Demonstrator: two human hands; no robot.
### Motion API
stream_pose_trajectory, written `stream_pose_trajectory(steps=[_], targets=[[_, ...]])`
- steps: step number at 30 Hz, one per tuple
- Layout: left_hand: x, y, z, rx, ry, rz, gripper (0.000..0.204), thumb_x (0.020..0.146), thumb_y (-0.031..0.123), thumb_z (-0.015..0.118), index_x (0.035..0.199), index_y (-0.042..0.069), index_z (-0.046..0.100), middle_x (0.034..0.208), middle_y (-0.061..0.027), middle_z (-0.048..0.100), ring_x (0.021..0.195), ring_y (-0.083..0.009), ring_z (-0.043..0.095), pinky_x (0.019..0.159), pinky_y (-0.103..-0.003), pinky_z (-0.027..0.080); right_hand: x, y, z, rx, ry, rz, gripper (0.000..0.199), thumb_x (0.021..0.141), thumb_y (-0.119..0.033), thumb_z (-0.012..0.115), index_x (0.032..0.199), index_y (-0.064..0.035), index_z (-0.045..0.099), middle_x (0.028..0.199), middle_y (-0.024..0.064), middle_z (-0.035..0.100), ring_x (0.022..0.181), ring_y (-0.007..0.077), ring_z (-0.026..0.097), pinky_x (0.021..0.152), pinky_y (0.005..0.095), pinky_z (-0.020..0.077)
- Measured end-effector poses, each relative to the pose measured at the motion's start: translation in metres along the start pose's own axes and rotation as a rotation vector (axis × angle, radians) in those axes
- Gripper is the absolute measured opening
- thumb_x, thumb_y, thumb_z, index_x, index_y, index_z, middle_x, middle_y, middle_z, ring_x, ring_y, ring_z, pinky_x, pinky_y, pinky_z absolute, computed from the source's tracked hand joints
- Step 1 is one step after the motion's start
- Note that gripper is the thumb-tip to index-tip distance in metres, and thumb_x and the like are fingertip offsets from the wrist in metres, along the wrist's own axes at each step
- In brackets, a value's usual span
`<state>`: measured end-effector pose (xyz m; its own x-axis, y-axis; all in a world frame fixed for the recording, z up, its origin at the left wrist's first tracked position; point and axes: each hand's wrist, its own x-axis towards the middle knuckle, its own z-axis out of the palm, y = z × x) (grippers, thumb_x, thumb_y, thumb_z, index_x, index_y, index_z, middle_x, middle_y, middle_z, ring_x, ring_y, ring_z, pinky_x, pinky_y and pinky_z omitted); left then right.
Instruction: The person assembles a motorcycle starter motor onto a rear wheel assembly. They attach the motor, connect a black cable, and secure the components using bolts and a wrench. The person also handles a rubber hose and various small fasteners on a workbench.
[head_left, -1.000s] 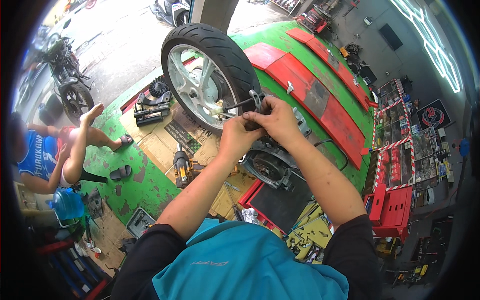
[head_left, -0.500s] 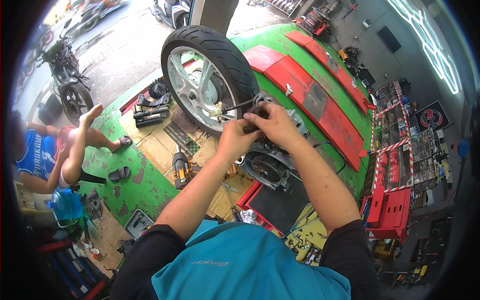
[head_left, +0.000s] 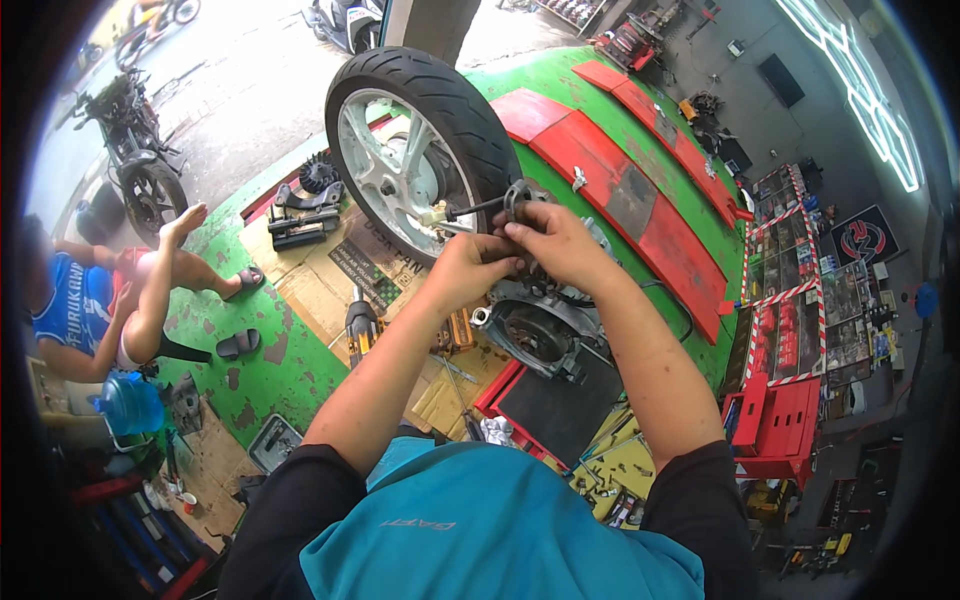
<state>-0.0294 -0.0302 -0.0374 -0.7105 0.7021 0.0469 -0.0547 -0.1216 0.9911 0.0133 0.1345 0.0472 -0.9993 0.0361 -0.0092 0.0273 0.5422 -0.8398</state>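
Both hands meet above a metal scooter engine, beside the spoked-looking white wheel with its black tyre. My left hand has its fingers pinched together; whatever is in them is too small to make out. Close against it, my right hand is closed too, thumb and fingers bent around a spot hidden between both hands. A dark curved metal piece rises just beyond the right fingers. From there a dark rod runs toward the wheel hub. The round opening of the engine faces up below my wrists.
A yellow-and-black power tool lies on cardboard left of the engine. Red ramps cross the green floor at right. Loose tools and small parts lie on a yellow surface near me. Someone in a blue top sits at left.
My hands have shifted slightly, and the right fingers now sit a little lower beside the dark curved piece. More of the engine's round opening shows.
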Motion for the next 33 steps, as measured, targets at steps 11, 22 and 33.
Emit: stream_pose_trajectory(steps=[11,22,33], targets=[[-0.01,-0.004,0.025,0.083,0.289,0.152,0.023,0.09,0.013,0.082,0.105,-0.004,0.077,0.085,-0.009,0.079,0.074,-0.0101,0.069,0.069,-0.031,0.054,-0.012,-0.029,0.004,-0.132,0.133,-0.051,0.025,0.095,-0.02,0.073,0.105,0.0027,0.073,0.088,0.0154,0.074,0.081,0.0194,0.072,0.072,0.0369,0.0533],[-0.044,0.037,0.009,0.18,0.283,0.11,0.024,0.09,0.004,0.08,0.113,-0.003,0.075,0.098,-0.0101,0.079,0.085,-0.0127,0.074,0.075,-0.029,0.058,-0.07,-0.046,-0.034,-0.509,0.135,-0.068,0.023,0.1,-0.023,0.063,0.114,-0.0057,0.071,0.092,0.0196,0.074,0.09,0.0391,0.072,0.078,0.0475,0.0553],[-0.016,0.001,0.023,0.449,0.102,0.223,0.036,0.087,0.011,0.078,0.122,0.001,0.074,0.107,-0.0198,0.074,0.098,-0.0351,0.073,0.085,-0.041,0.057,-0.075,-0.043,-0.026,-1.09,-0.129,0.006,0.028,0.098,-0.026,0.062,0.121,-0.0153,0.075,0.089,0.0148,0.073,0.085,0.0368,0.072,0.074,0.0497,0.0566]])
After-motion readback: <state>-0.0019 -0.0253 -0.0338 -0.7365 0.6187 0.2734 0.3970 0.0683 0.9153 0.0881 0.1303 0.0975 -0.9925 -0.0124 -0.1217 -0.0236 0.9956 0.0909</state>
